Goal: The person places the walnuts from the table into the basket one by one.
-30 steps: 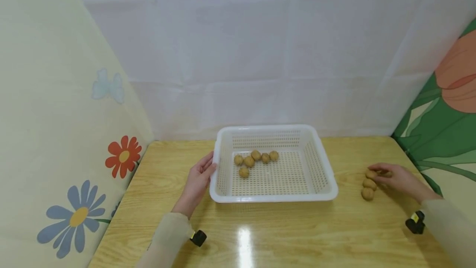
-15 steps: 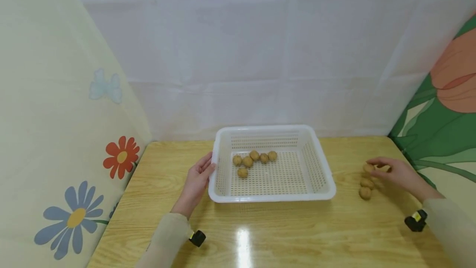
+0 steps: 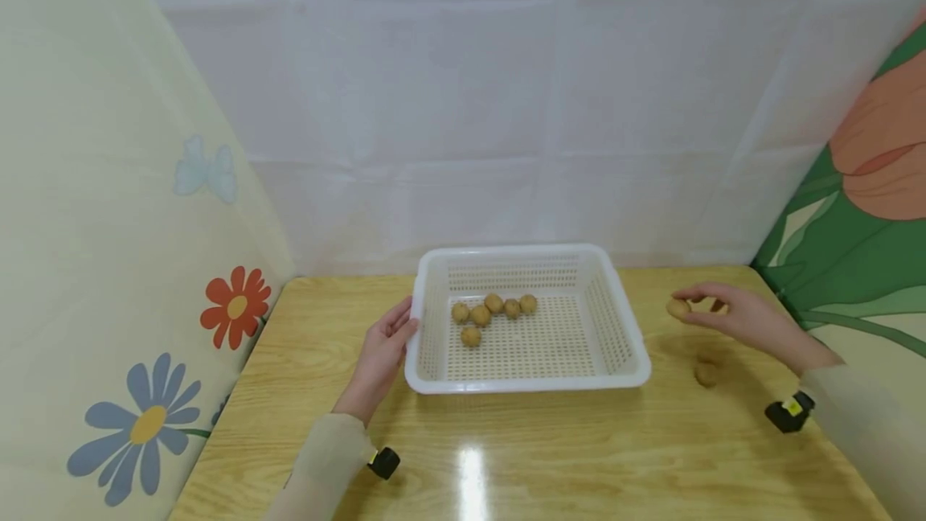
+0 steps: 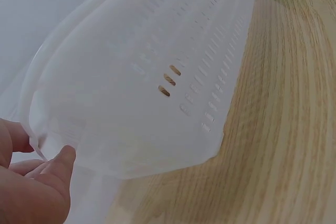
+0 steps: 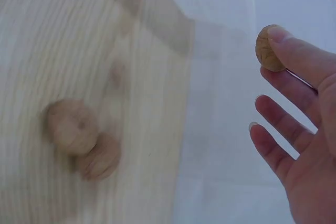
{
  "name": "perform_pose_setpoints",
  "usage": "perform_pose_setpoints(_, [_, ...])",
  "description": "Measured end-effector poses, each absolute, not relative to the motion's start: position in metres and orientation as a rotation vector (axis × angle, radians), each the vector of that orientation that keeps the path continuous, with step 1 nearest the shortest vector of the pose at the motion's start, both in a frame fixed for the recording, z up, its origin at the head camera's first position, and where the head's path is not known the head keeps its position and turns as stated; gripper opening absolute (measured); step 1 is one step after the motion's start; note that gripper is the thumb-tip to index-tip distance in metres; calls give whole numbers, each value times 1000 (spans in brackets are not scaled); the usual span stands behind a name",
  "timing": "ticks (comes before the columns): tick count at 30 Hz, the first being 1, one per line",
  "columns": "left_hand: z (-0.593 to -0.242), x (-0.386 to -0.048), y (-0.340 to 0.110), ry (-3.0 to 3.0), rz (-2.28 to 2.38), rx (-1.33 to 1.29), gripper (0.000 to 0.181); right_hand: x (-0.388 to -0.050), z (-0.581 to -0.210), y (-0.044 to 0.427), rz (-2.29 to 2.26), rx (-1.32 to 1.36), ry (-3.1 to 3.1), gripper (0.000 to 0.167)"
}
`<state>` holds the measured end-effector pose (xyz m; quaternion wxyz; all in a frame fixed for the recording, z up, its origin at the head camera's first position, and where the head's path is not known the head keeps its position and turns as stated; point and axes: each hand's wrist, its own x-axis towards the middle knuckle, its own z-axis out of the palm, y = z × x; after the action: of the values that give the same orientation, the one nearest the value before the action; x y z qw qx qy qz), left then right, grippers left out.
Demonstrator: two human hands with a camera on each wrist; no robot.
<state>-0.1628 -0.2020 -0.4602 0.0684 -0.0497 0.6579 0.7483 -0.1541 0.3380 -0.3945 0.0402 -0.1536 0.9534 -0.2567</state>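
Pretty basic outfit tbh — plain off-white left sleeve [image 3: 325,461], matching right sleeve [image 3: 857,416], both stopping around the wrist. Chunky left black block [image 3: 385,464] and right black block [image 3: 785,416] at the wrists, each with a little yellow patch [image 3: 794,407] — left hand [image 3: 382,350] and right hand [image 3: 748,322] are bare.

Soft light is filling the head view, a glare streak [image 3: 473,482] is shining on the worktop [image 3: 579,449] in front of the basket [image 3: 528,385], and faint shadows are falling to its right, where two walnuts [image 3: 706,371] are showing blurred. The right wrist view is looking dimmer.
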Motion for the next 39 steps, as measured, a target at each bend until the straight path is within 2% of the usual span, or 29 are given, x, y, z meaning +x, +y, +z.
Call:
perform_pose_setpoints(23, [-451,-167,-200,2047,2193,-200,60,-215,-369,223,-808,-810,2761,38])
perform_pose_setpoints(39, [-453,-166,-199,2052,2198,-225,58,-250,-397,147,-780,-1051,2548,31])
